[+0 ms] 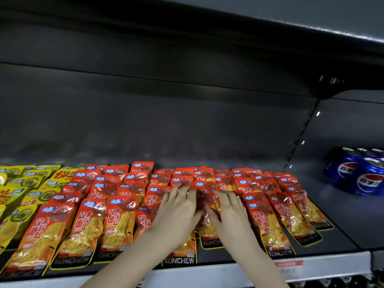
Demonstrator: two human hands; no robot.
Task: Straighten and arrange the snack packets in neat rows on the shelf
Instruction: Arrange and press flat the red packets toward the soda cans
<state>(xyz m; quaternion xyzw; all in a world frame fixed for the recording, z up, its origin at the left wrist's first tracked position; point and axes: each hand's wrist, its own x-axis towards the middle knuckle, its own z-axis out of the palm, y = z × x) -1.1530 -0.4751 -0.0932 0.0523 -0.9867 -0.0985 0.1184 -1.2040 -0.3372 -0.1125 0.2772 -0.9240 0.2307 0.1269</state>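
Note:
Several red-orange snack packets (116, 217) lie flat in overlapping rows across the dark shelf (340, 221). My left hand (176, 213) and my right hand (226, 213) rest side by side on the packets of one middle row (204, 204), fingers spread and fairly straight, pressing down on them. The packets under my palms are mostly hidden. Yellow snack packets (27, 183) fill the left end of the shelf.
Blue Pepsi cans (359, 173) stand at the right on the neighbouring shelf section, beyond a slotted upright (299, 136). Bare shelf lies between the rightmost packets and the cans. A white front rail with a red price tag (288, 265) edges the shelf. Another shelf hangs overhead.

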